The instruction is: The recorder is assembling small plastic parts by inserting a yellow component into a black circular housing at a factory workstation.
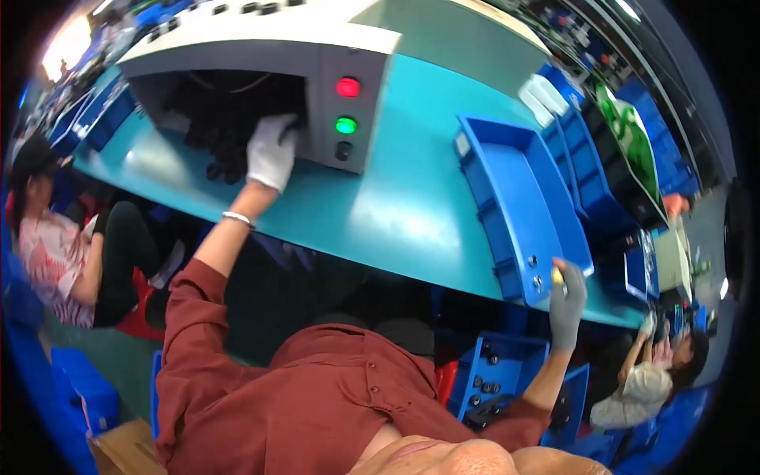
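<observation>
My left hand (pixel 271 154), in a white glove, reaches to the opening of a grey and white box-shaped machine (pixel 336 63). Its fingers curl beside a heap of small black parts (pixel 226 146) that spills out of the opening; whatever they grip is hidden. On the right, my right hand (pixel 567 305) wears a grey glove and hovers by the near end of a long blue tray (pixel 526 198). Its fingertips are bent together, with a yellow patch showing, and I cannot make out what is between them. Small shiny metal parts (pixel 537 283) lie in the tray beside that hand.
The machine front has a red light (pixel 347 87) and a green light (pixel 345 125). Below the teal table (pixel 419 206) stands a blue bin (pixel 507 356) holding black parts. More blue bins (pixel 590 170) stack at right. Seated people are at left (pixel 59 253) and right (pixel 645 388).
</observation>
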Demonstrator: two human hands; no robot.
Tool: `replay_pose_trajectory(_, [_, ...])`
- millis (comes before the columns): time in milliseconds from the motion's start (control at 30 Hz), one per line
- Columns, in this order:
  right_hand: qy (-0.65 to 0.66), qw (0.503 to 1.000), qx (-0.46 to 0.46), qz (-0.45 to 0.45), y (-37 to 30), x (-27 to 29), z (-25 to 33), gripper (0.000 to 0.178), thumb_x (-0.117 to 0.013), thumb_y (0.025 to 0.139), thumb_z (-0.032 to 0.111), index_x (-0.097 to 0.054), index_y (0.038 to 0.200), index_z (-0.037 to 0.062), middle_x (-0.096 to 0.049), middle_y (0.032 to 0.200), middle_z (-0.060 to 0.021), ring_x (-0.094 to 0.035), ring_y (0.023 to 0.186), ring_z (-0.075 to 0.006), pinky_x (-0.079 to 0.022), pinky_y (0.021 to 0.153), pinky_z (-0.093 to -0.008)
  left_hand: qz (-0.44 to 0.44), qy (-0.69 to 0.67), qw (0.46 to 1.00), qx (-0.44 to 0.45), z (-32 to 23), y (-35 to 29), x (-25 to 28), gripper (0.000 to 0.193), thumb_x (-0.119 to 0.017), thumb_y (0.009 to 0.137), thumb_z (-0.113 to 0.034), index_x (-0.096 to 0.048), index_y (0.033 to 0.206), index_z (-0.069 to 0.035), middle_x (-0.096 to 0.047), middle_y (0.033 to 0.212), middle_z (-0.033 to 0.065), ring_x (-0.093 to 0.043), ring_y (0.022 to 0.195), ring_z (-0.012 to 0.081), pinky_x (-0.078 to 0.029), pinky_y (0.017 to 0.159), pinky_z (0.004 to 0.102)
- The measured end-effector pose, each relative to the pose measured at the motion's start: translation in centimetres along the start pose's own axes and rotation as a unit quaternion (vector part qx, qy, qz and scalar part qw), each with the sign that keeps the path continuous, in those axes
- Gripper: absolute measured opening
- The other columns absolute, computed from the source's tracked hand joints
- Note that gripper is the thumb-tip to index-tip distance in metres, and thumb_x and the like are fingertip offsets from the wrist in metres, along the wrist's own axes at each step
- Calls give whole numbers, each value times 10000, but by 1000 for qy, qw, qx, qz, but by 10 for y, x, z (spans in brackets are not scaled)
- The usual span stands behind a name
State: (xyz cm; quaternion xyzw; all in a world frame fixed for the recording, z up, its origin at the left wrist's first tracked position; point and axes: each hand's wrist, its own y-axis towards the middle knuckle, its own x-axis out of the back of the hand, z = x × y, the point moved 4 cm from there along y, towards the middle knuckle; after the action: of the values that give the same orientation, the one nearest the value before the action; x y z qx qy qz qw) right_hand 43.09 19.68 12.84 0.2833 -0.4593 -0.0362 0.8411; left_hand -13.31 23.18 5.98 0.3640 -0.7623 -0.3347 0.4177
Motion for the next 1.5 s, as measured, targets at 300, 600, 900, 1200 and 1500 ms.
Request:
replay_pose_trajectory(300, [-38,951,-192,237,60,-25,-95,231,-569,949,129,-695,1086,-8,-703,1011,-215,-674,927,-318,-499,843,-389,572,328,747,-83,78,38,-115,496,-574,946,-272,-541,1381,-36,-568,1400,217,-534,1298,389,-402,1140,447])
replay_pose_trajectory(600, [-79,918,-175,347,59,-45,-106,294,-653,893,155,-649,1156,24,-697,1036,-155,-665,985,-299,-512,875,-384,453,237,840,-179,274,-9,-138,559,-624,912,-333,-532,1387,-53,-591,1357,218,-557,1267,369,-451,1088,440])
replay_pose_trajectory(900, [-75,919,-100,374,68,-78,-72,171,-657,804,122,-609,936,25,-659,909,-198,-625,911,-403,-485,806,-470,467,112,870,-112,251,-8,-173,542,-630,909,-337,-550,1363,-53,-591,1355,199,-527,1298,348,-419,1107,430])
replay_pose_trajectory(1200, [12,966,-105,236,72,-52,-50,195,-686,845,129,-598,956,-5,-664,891,-192,-651,844,-363,-492,753,-427,412,-46,909,-45,229,-5,-206,490,-627,904,-301,-577,1316,-41,-609,1305,216,-548,1252,370,-445,1063,447])
replay_pose_trajectory(1500, [10,970,-87,229,58,-45,-31,159,-686,832,94,-609,924,-11,-609,780,-141,-594,708,-235,-470,664,-357,273,-199,940,51,228,30,-260,439,-624,899,-264,-604,1269,-29,-628,1255,234,-570,1206,392,-471,1019,464])
